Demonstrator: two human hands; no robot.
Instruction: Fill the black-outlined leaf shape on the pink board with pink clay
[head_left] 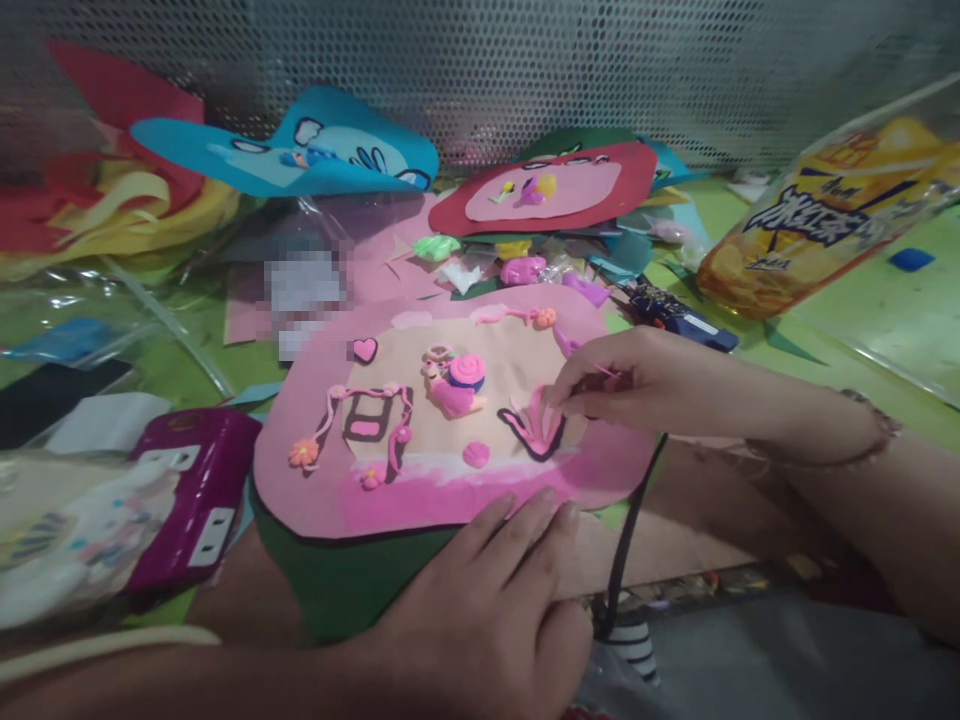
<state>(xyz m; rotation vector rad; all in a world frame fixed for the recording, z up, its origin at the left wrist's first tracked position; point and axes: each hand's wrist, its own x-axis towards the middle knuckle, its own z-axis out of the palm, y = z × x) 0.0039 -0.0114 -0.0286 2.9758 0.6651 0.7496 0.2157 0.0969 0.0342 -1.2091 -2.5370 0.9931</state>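
A rounded pink paper craft picture (300,500) lies in front of me, with a beige middle. A pink clay snail (457,385) with a pink and blue shell sits at its centre. Around it are a small heart (365,350), clay flowers (304,453) and a pink shell shape (475,454). My right hand (615,385) pinches at the tip of a pink, black-outlined plant shape (536,425); a thin strand of pink modelling clay shows between its fingers. My left hand (495,600) rests with fingers stretched out at the picture's lower edge.
Behind lie a blue paper craft (300,150), a red one (555,185) and several clay lumps (523,270). A drink pouch (825,220) leans at the right. A purple-topped clear case (187,500) is at the left. A perforated metal panel (525,70) stands behind.
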